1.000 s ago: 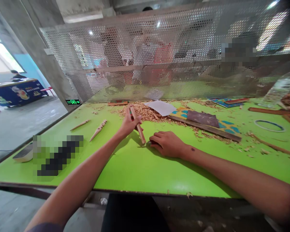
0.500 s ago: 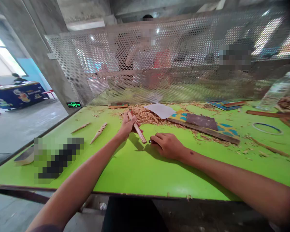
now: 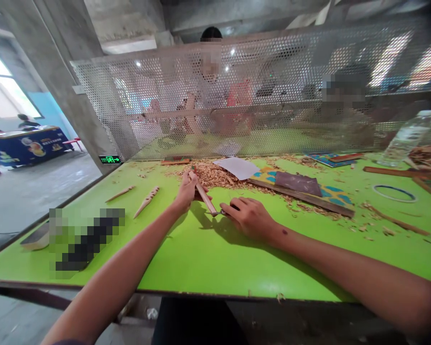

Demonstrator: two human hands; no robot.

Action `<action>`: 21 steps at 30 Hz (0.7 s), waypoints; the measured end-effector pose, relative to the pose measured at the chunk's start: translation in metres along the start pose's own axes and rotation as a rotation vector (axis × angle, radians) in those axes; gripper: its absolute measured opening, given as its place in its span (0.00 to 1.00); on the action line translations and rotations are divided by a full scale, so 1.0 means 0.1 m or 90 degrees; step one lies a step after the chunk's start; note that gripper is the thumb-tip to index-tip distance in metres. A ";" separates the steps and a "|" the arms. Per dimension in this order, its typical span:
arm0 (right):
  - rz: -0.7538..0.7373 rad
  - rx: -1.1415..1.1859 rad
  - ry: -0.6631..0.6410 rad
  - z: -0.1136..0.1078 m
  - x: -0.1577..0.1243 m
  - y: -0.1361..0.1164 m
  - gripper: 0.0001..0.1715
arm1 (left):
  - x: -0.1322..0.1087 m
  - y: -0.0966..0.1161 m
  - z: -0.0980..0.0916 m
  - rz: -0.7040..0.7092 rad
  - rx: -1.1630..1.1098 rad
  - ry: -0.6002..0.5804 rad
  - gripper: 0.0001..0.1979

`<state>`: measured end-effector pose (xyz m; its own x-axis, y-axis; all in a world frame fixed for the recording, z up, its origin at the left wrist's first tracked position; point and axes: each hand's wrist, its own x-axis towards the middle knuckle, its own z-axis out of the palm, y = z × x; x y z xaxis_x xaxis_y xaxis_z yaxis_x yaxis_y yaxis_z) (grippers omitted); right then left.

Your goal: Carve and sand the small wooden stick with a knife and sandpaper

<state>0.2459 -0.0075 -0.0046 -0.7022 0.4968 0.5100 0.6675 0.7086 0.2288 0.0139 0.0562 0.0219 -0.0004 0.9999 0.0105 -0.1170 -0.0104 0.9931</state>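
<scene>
My left hand [image 3: 187, 189] is closed around the upper part of a slim wooden stick [image 3: 205, 196], which slants down toward me. In my closed right hand [image 3: 247, 214] is a carving knife [image 3: 217, 212]; its handle is mostly hidden by the fingers. The thin blade lies at the stick's lower end, seemingly against the wood. To the left on the green table [image 3: 187, 258] lie two carved, pointed wooden pieces, a larger notched one [image 3: 147, 201] and a thinner one [image 3: 120, 193].
Wood shavings [image 3: 215, 175] are heaped behind my hands, a white paper [image 3: 237, 167] on them. A wooden strip [image 3: 309, 197] with sandpaper [image 3: 298, 183] lies right. A bottle [image 3: 409, 136] and a tape ring [image 3: 394, 192] are farther right. Beyond a perforated screen [image 3: 158, 105] are people.
The knife blade now shows across the stick's lower end, where before only a small metal part stuck out beside it. My right hand has turned slightly; my left hand keeps its hold.
</scene>
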 end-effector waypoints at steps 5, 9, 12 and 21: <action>0.027 -0.014 0.016 0.03 -0.02 0.00 0.17 | -0.02 0.02 0.02 -0.016 0.007 0.003 0.18; 0.017 -0.011 -0.004 0.05 -0.01 0.01 0.19 | -0.05 0.01 0.06 -0.026 0.015 -0.015 0.17; 0.052 -0.023 -0.018 0.04 0.00 0.00 0.20 | -0.06 -0.01 0.08 -0.029 0.018 -0.036 0.17; 0.148 0.002 -0.147 -0.01 0.09 -0.03 0.17 | -0.19 0.06 0.20 -0.089 -0.003 -0.177 0.30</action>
<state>0.2377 -0.0054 0.0005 -0.5687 0.7462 0.3461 0.8163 0.5638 0.1257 0.0327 0.0369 0.0304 0.2879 0.9530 -0.0941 -0.1012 0.1280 0.9866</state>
